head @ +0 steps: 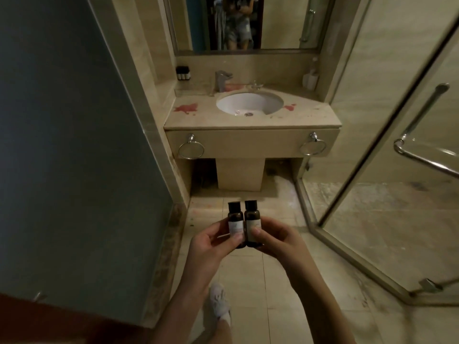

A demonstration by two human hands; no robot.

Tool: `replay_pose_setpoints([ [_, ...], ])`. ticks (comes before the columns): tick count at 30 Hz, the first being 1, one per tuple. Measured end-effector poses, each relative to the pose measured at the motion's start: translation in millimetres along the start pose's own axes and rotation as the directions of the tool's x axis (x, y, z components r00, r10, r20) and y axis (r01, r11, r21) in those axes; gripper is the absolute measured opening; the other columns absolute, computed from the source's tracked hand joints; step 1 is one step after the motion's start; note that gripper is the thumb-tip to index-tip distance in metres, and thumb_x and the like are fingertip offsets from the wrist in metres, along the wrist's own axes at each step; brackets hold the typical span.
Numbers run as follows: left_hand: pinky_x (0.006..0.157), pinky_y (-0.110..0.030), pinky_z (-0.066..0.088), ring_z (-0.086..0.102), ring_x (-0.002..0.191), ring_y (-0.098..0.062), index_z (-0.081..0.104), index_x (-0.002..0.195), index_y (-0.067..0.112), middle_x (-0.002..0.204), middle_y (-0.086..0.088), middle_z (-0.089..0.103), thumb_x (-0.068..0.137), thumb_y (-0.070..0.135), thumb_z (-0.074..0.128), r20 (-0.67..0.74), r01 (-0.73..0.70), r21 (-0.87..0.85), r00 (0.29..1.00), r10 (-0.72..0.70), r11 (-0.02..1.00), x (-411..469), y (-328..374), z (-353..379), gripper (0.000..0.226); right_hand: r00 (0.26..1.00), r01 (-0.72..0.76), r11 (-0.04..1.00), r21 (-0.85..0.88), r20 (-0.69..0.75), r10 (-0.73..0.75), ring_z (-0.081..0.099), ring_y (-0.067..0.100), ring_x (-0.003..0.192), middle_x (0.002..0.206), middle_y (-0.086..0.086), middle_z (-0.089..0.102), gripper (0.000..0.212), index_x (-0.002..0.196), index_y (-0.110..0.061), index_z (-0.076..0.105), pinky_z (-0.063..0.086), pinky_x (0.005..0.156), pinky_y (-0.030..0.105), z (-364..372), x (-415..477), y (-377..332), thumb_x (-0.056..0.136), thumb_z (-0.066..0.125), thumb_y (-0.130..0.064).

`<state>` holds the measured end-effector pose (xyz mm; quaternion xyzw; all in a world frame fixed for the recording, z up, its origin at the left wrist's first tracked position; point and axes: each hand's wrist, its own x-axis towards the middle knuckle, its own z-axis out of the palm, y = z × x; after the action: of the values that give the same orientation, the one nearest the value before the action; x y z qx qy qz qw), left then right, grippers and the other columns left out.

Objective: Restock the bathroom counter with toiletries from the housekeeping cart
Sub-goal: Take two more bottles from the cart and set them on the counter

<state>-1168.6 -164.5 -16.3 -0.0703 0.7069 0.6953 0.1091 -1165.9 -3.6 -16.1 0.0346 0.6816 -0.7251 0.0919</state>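
nearest, the left hand (211,240) pinches a small dark brown plastic bottle with a black cap (235,217) between thumb and fingers. the right hand (275,240) pinches its twin, a second dark brown black-capped bottle (253,217). both bottles stand upright, sides touching, held over the tiled floor well short of the vanity. each carries a pale label, but the print is too small and soft to read, so no brand can be made out.

the step looks like the carry to the beige stone bathroom counter (250,125). it is best done with caps up and grips low on the bodies, so each bottle can go down base first. a sound spot seems the back left corner, beside the black rack of small bottles (183,73). that keeps them away from the rim of the white oval basin (249,105) and off the red stains (185,108) near the left edge. the white pump dispenser (311,79) holds the back right corner and shows no legible writing.
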Motion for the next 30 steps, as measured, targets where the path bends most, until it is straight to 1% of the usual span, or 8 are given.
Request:
replay_pose_setpoints([
  [5, 0.096, -0.037, 0.052, 0.066, 0.103, -0.008, 0.066, 0.114, 0.025, 0.107, 0.007, 0.072, 0.081, 0.012, 0.072, -0.011, -0.021, -0.006, 1.0, 0.021, 1.0, 85, 15, -16, 0.036, 1.0, -0.016, 0.999, -0.032, -0.003, 0.016, 0.071, 0.013, 0.092, 0.098, -0.001, 0.075, 0.025, 0.112, -0.018, 0.066, 0.055, 0.075, 0.019, 5, 89, -12, 0.087, 0.064, -0.017],
  [8, 0.097, -0.037, 0.051, 0.066, 0.103, -0.007, 0.065, 0.117, 0.026, 0.108, 0.009, 0.071, 0.081, 0.015, 0.073, -0.07, -0.039, -0.023, 0.997, 0.037, 0.999, 141, 31, -32, 0.038, 0.999, -0.03, 0.999, -0.04, 0.018, 0.031, 0.071, 0.016, 0.09, 0.098, 0.001, 0.075, 0.027, 0.112, -0.016, 0.066, 0.055, 0.073, 0.02, 15, 153, -28, 0.085, 0.067, -0.013],
  [12, 0.098, -0.042, 0.05, 0.064, 0.107, -0.011, 0.064, 0.121, 0.025, 0.111, 0.008, 0.07, 0.078, 0.028, 0.075, -0.169, -0.055, -0.035, 0.984, 0.048, 0.998, 211, 53, -60, 0.045, 0.993, -0.019, 0.996, -0.082, 0.111, 0.028, 0.071, 0.016, 0.091, 0.1, 0.002, 0.074, 0.033, 0.115, -0.013, 0.064, 0.055, 0.073, 0.02, 34, 233, -54, 0.082, 0.069, -0.014],
  [16, 0.094, -0.037, 0.053, 0.066, 0.102, -0.009, 0.066, 0.117, 0.027, 0.105, 0.009, 0.072, 0.066, 0.044, 0.072, -0.241, -0.072, -0.047, 0.969, 0.058, 0.996, 266, 69, -85, 0.054, 0.991, -0.012, 0.998, -0.053, 0.13, 0.019, 0.07, 0.012, 0.094, 0.1, -0.003, 0.074, 0.037, 0.112, -0.019, 0.066, 0.055, 0.076, 0.022, 57, 295, -64, 0.076, 0.066, -0.03],
  [19, 0.088, -0.029, 0.055, 0.067, 0.098, -0.009, 0.066, 0.115, 0.024, 0.102, 0.009, 0.072, 0.078, 0.026, 0.071, -0.293, -0.079, -0.108, 0.955, 0.044, 0.991, 297, 69, -96, 0.037, 0.992, -0.025, 0.999, -0.03, 0.119, 0.028, 0.069, 0.01, 0.095, 0.098, -0.008, 0.074, 0.034, 0.107, -0.024, 0.068, 0.055, 0.078, 0.023, 72, 329, -63, 0.075, 0.063, -0.035],
  [23, 0.082, -0.024, 0.056, 0.069, 0.095, -0.007, 0.066, 0.114, 0.022, 0.096, 0.011, 0.073, 0.085, 0.012, 0.065, -0.357, -0.09, -0.18, 0.934, 0.02, 0.98, 331, 67, -106, 0.03, 0.991, -0.044, 0.999, 0.001, 0.123, 0.044, 0.069, 0.007, 0.095, 0.099, -0.009, 0.074, 0.033, 0.108, -0.027, 0.068, 0.054, 0.075, 0.02, 87, 369, -61, 0.075, 0.063, -0.033],
  [26, 0.088, -0.027, 0.054, 0.068, 0.099, -0.009, 0.066, 0.118, 0.018, 0.102, 0.008, 0.073, 0.087, 0.01, 0.065, -0.421, -0.101, -0.195, 0.907, 0.01, 0.976, 364, 69, -112, 0.032, 0.99, -0.071, 0.997, 0.034, 0.124, 0.066, 0.068, 0.009, 0.099, 0.104, -0.007, 0.074, 0.035, 0.112, -0.028, 0.067, 0.053, 0.08, 0.023, 97, 404, -61, 0.078, 0.064, -0.032],
  [30, 0.092, -0.025, 0.051, 0.066, 0.104, -0.008, 0.065, 0.12, 0.019, 0.107, 0.006, 0.072, 0.086, 0.016, 0.068, -0.476, -0.121, -0.204, 0.88, 0.009, 0.972, 417, 77, -114, 0.035, 0.995, -0.084, 0.987, 0.139, 0.064, 0.076, 0.069, 0.013, 0.1, 0.104, -0.002, 0.074, 0.028, 0.11, -0.023, 0.071, 0.052, 0.087, 0.025, 109, 461, -60, 0.084, 0.063, -0.03],
])
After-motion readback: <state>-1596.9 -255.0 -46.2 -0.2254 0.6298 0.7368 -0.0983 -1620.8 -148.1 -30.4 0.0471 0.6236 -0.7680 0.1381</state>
